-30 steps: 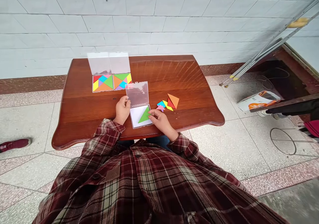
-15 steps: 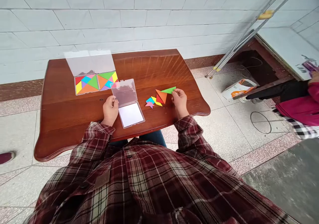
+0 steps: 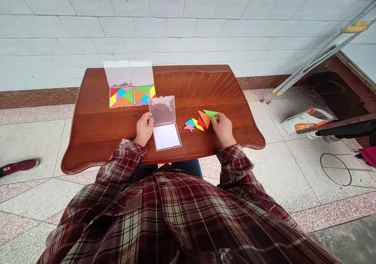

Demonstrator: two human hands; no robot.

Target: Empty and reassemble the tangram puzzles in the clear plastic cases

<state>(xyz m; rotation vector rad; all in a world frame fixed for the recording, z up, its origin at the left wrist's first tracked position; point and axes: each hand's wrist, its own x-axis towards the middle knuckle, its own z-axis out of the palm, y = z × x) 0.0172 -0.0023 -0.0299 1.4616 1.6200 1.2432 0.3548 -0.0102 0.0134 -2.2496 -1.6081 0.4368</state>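
Note:
My left hand (image 3: 144, 129) is closed, pinching the left edge of the raised clear plastic lid (image 3: 162, 111) of an open case. The case's lower tray (image 3: 167, 136) lies flat with a plain white surface. On the right, my right hand (image 3: 223, 129) pinches the green triangle (image 3: 210, 114) near its right end. That triangle lies close above the orange triangle (image 3: 204, 118). Beside them are a red piece (image 3: 201, 122), a yellow piece (image 3: 197, 124), blue pieces (image 3: 190, 123) and pink and purple pieces (image 3: 188, 127), grouped together on the table.
Two filled tangram cases (image 3: 121, 96) with upright clear lids stand at the back left of the wooden table (image 3: 111, 134). Behind is a tiled wall (image 3: 167, 33). Crutches (image 3: 305, 66), a white-orange bag (image 3: 307, 120) and another person's leg (image 3: 346, 129) are at right; a shoe (image 3: 20, 166) at left.
My view has swung, so the table appears farther right. The green triangle has shifted slightly toward me with my right hand. My left hand stays at the lid.

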